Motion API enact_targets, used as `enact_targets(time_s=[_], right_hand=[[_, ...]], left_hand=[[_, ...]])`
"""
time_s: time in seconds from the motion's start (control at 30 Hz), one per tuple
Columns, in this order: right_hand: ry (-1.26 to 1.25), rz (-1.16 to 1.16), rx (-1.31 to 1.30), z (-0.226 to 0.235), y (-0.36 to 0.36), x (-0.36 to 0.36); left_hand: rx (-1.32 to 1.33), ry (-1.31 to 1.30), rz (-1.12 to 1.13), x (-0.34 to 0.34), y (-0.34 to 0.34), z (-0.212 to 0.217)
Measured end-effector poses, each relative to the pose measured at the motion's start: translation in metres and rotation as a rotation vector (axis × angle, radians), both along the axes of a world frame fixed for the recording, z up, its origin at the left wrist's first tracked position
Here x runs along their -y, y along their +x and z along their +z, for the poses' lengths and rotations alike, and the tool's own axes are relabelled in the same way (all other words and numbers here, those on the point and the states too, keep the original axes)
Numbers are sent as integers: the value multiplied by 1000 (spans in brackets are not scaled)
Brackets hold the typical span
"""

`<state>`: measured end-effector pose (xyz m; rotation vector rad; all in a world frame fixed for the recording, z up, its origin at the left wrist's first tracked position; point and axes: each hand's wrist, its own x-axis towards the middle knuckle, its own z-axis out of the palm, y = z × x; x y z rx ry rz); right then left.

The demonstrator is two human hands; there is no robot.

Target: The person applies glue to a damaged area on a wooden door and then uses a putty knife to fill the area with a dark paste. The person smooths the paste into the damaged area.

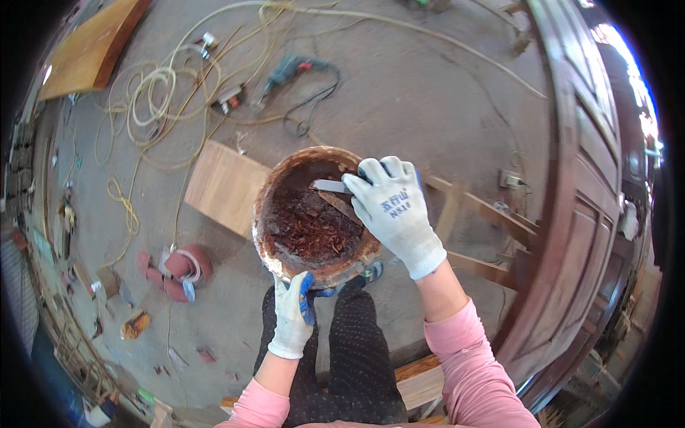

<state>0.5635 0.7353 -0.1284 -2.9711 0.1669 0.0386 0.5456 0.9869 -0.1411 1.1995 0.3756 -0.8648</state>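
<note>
A round, rust-stained bucket [262, 196] is in front of my legs, with clumpy dark reddish-brown stuff [314, 232] inside. My left hand [291, 314], in a white glove with blue on the fingers, grips the bucket's near rim. Over the bucket's right side, my gloved right hand [397, 210] is closed on a flat grey scraper [330, 186]. The scraper's blade points left into the bucket, and its handle is hidden in the glove. A brown, stained flat stick [341, 206] slants across the bucket just below the blade; whether my right hand also holds it I cannot tell.
A pale wooden board [227, 187] lies left of the bucket. Beyond are a teal power drill [289, 73] and coiled yellowish hoses [153, 96]. Reddish sanding-belt rolls [189, 264] sit on the floor at left. A dark panelled wooden door [571, 207] stands on the right.
</note>
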Motion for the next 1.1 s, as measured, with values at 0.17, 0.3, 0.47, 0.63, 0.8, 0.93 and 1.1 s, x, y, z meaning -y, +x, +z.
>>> enact_targets(time_s=[0.17, 0.3, 0.47, 0.63, 0.8, 0.93, 1.1], right_hand=[[-183, -114, 103, -33, -22, -21], [-61, -278, 350, -25, -59, -36], [422, -537, 649, 18, -91, -71], [607, -628, 687, 75, -130, -109], [330, -600, 526, 120, -136, -173], [288, -806, 664, 133, -138, -209], [76, -1092, 697, 155, -137, -237]], left_hand=[[423, -42, -302, -28, 1, -48], [945, -14, -528, -44, 11, -62], [552, -165, -469, -54, 24, -42], [407, -316, -636, -60, 34, 1], [367, -429, -686, -69, 54, 37], [21, -443, -691, -67, 70, 58], [-84, -406, -793, -63, 99, 72]])
